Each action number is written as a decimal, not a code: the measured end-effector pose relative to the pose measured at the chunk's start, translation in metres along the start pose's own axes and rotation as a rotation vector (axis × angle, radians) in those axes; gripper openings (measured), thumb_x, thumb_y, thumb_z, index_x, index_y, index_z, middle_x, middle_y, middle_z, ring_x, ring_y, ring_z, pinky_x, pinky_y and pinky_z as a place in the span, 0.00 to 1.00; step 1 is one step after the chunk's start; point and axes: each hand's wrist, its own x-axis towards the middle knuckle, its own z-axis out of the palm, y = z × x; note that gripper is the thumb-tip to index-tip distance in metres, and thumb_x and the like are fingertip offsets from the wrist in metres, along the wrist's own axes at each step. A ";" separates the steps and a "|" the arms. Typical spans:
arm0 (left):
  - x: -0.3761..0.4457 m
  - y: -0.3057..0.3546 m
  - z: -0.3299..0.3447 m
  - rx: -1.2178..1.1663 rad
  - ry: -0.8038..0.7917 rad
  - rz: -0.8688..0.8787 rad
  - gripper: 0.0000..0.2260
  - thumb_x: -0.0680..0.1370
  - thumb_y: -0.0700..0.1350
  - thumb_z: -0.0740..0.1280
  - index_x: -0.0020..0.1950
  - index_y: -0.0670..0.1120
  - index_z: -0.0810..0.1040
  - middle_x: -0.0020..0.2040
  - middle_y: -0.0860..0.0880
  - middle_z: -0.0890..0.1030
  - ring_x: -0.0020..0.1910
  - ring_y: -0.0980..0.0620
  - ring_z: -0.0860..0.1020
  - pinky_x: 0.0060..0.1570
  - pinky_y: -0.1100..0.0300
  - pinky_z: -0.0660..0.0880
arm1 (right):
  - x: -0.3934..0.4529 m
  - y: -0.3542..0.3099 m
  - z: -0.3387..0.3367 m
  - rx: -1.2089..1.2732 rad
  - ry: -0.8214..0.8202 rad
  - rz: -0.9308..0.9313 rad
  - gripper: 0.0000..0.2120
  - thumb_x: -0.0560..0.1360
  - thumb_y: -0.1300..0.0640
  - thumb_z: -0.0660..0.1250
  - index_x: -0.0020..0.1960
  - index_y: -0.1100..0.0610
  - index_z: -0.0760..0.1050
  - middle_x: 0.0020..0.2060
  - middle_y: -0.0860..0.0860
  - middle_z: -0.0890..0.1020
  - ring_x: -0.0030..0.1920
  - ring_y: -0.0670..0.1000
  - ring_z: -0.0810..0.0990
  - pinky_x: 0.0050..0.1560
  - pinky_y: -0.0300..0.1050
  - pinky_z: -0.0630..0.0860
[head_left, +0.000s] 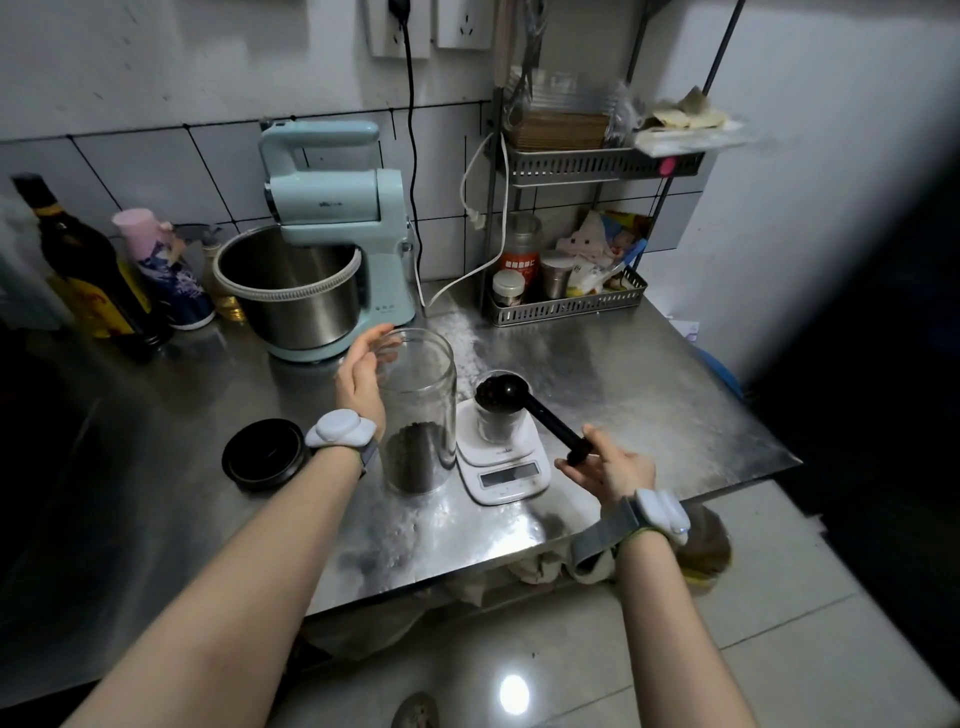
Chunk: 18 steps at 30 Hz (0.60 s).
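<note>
Fingers of the right hand curl round the handle of the black scoop, whose bean-filled bowl sits over the glass cup on the white scale. Left hand, fingers loosely straight and holding nothing, is just beside the tall jar on the surface.

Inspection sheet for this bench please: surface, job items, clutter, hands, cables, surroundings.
Surface: steel counter, scuffed and reflective.
Job's things: glass jar with beans at the bottom; lid off, to its left; cup on white scale; black scoop over the cup.
Clutter: stand mixer, bottles, wire rack at the back.
Hands: left hand open beside the jar's top; right hand grips the scoop's handle.
Cables: black cable from wall socket; white cable by the rack.
Surroundings: tiled wall, floor tiles.
</note>
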 end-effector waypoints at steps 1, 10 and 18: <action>0.000 0.000 0.000 0.002 0.001 0.001 0.18 0.74 0.43 0.50 0.57 0.47 0.75 0.51 0.44 0.79 0.48 0.55 0.78 0.43 0.72 0.72 | 0.000 0.000 0.000 -0.008 -0.002 0.001 0.12 0.73 0.62 0.70 0.41 0.71 0.74 0.37 0.66 0.79 0.28 0.57 0.81 0.28 0.41 0.82; 0.002 -0.001 0.000 -0.024 0.004 -0.012 0.18 0.73 0.43 0.50 0.57 0.48 0.75 0.49 0.49 0.80 0.47 0.58 0.78 0.45 0.70 0.72 | 0.006 -0.003 0.002 -0.030 -0.018 -0.068 0.12 0.73 0.62 0.70 0.35 0.69 0.74 0.35 0.65 0.79 0.24 0.54 0.82 0.32 0.43 0.83; 0.002 -0.001 0.000 -0.012 0.009 -0.010 0.18 0.73 0.43 0.50 0.57 0.49 0.75 0.48 0.51 0.80 0.48 0.58 0.78 0.45 0.69 0.72 | 0.001 0.003 0.006 -0.104 -0.039 -0.054 0.10 0.73 0.61 0.71 0.39 0.68 0.76 0.39 0.67 0.77 0.34 0.60 0.81 0.33 0.44 0.83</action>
